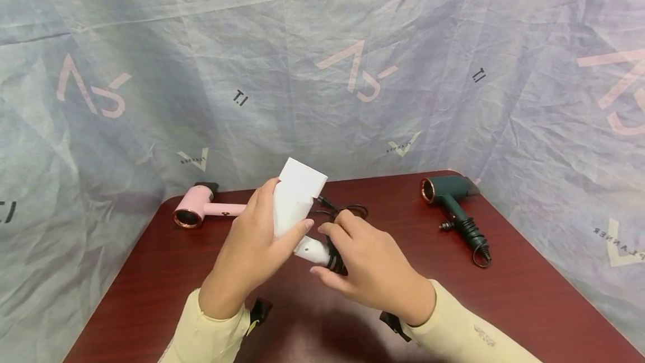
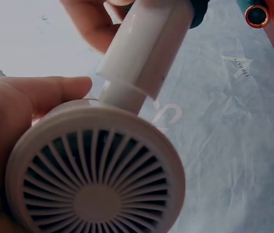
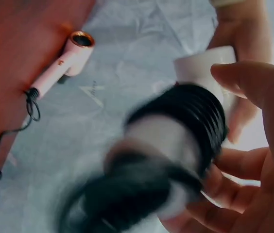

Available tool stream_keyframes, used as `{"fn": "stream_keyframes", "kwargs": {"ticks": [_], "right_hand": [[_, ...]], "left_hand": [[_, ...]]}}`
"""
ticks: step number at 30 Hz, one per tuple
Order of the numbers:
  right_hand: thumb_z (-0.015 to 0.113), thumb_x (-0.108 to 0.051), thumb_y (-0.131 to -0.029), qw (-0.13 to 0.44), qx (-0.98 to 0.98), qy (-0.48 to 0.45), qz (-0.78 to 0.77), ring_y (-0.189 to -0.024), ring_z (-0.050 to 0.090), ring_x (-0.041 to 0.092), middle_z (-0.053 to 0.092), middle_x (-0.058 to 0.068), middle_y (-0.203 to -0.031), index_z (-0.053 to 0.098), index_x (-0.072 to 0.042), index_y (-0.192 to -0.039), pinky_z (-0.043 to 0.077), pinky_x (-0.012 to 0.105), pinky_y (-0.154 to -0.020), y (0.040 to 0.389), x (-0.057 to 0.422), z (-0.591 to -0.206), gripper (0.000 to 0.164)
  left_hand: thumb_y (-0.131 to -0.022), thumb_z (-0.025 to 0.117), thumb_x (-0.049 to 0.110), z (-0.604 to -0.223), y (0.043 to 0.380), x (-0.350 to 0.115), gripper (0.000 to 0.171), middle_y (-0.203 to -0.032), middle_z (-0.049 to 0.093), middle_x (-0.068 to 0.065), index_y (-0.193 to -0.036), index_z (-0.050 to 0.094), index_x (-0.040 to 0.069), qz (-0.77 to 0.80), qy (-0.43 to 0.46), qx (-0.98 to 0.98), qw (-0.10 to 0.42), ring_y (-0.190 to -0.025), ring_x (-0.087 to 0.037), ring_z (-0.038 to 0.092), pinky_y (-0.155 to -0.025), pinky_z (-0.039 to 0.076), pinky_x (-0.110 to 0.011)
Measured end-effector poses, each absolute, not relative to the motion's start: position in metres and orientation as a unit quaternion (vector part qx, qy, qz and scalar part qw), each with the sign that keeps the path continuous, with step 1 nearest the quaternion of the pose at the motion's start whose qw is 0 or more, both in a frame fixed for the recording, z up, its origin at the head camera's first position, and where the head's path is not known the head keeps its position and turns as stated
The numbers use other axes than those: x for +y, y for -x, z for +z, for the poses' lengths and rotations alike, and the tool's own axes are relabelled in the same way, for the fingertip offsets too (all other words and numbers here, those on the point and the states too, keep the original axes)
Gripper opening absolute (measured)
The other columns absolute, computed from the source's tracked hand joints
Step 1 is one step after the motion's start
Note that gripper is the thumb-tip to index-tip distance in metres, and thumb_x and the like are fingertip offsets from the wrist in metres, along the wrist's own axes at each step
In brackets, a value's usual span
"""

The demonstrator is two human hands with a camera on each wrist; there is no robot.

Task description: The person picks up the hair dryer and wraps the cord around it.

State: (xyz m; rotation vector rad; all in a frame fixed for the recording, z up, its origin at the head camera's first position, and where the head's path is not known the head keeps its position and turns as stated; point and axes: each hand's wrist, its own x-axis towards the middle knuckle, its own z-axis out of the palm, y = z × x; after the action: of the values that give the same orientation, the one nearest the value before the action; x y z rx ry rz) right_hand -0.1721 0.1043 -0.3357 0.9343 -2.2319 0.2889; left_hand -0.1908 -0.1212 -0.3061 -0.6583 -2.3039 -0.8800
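A white hair dryer [image 1: 292, 206] is raised over the table with its flat nozzle pointing up and away. My left hand [image 1: 257, 240] grips its body, thumb lying across near the handle. The round slotted intake grille [image 2: 98, 204] faces the left wrist camera. Black power cord [image 3: 195, 121] is wound in coils around the handle [image 1: 311, 250]. Around these coils curl the fingers of my right hand [image 1: 373, 256], with the thumb on the near side. A loose part of the cord is blurred in the right wrist view.
A pink hair dryer [image 1: 196, 206] lies at the back left of the dark red table [image 1: 403, 217]. At the back right lies a dark green hair dryer [image 1: 448, 189], its cord wrapped on the handle. Grey printed cloth [image 1: 302, 116] hangs behind and at both sides.
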Motion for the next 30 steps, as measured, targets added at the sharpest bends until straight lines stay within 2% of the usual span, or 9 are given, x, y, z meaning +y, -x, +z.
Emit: {"fn": "stream_keyframes", "kwargs": {"ticks": [3,9,14,18,22,26,30], "right_hand": [[0.082,-0.049,-0.083,0.353,-0.859,-0.356,0.106,-0.073,0.044,0.011,0.049,0.001,-0.099,0.064,-0.014,-0.120,0.048,0.025,-0.052,0.174,0.098,-0.343,0.054],[0.079,-0.045,-0.088,0.398,-0.843,-0.349,0.098,-0.077,0.048,0.016,0.053,0.006,-0.103,0.066,-0.017,-0.114,0.049,0.030,-0.053,0.180,0.088,-0.354,0.040],[0.081,-0.043,-0.082,0.417,-0.842,-0.331,0.086,-0.075,0.049,0.018,0.053,0.005,-0.102,0.064,-0.017,-0.108,0.050,0.030,-0.050,0.182,0.084,-0.360,0.040],[0.078,-0.037,-0.081,0.421,-0.842,-0.327,0.090,-0.073,0.047,0.016,0.051,0.005,-0.097,0.063,-0.016,-0.103,0.047,0.029,-0.045,0.183,0.085,-0.364,0.034],[0.075,-0.035,-0.083,0.406,-0.846,-0.325,0.118,-0.070,0.042,0.013,0.047,0.004,-0.094,0.062,-0.017,-0.102,0.043,0.026,-0.043,0.186,0.091,-0.365,0.029],[0.074,-0.039,-0.086,0.367,-0.870,-0.296,0.145,-0.066,0.040,0.012,0.041,0.001,-0.092,0.061,-0.019,-0.101,0.039,0.026,-0.047,0.196,0.104,-0.367,0.029],[0.074,-0.044,-0.087,0.339,-0.902,-0.230,0.139,-0.060,0.042,0.014,0.036,0.001,-0.090,0.058,-0.019,-0.097,0.038,0.029,-0.046,0.217,0.133,-0.376,0.032]], "left_hand": [[-0.090,0.077,0.037,-0.306,0.191,-0.123,0.075,-0.123,0.058,-0.007,-0.146,0.042,0.003,-0.337,0.230,-0.870,0.277,-0.093,-0.019,0.058,-0.077,0.053,-0.037],[-0.094,0.073,0.040,-0.303,0.190,-0.125,0.073,-0.121,0.056,-0.005,-0.148,0.039,0.005,-0.341,0.208,-0.881,0.253,-0.093,-0.020,0.057,-0.078,0.051,-0.038],[-0.094,0.073,0.038,-0.302,0.191,-0.127,0.067,-0.116,0.056,-0.002,-0.145,0.042,0.006,-0.349,0.219,-0.882,0.228,-0.094,-0.018,0.056,-0.080,0.051,-0.037],[-0.095,0.072,0.042,-0.301,0.194,-0.130,0.068,-0.115,0.058,0.000,-0.146,0.042,0.009,-0.369,0.221,-0.885,0.178,-0.096,-0.015,0.058,-0.084,0.052,-0.037],[-0.096,0.070,0.047,-0.296,0.194,-0.135,0.077,-0.133,0.057,-0.003,-0.154,0.037,0.011,-0.403,0.213,-0.880,0.133,-0.112,-0.019,0.061,-0.095,0.053,-0.043],[-0.096,0.070,0.047,-0.297,0.192,-0.140,0.079,-0.153,0.046,-0.008,-0.156,0.035,0.010,-0.398,0.204,-0.882,0.146,-0.132,-0.026,0.052,-0.108,0.046,-0.052],[-0.096,0.071,0.044,-0.306,0.192,-0.146,0.075,-0.154,0.043,-0.010,-0.154,0.039,0.009,-0.364,0.201,-0.897,0.154,-0.133,-0.028,0.051,-0.112,0.043,-0.053]]}}
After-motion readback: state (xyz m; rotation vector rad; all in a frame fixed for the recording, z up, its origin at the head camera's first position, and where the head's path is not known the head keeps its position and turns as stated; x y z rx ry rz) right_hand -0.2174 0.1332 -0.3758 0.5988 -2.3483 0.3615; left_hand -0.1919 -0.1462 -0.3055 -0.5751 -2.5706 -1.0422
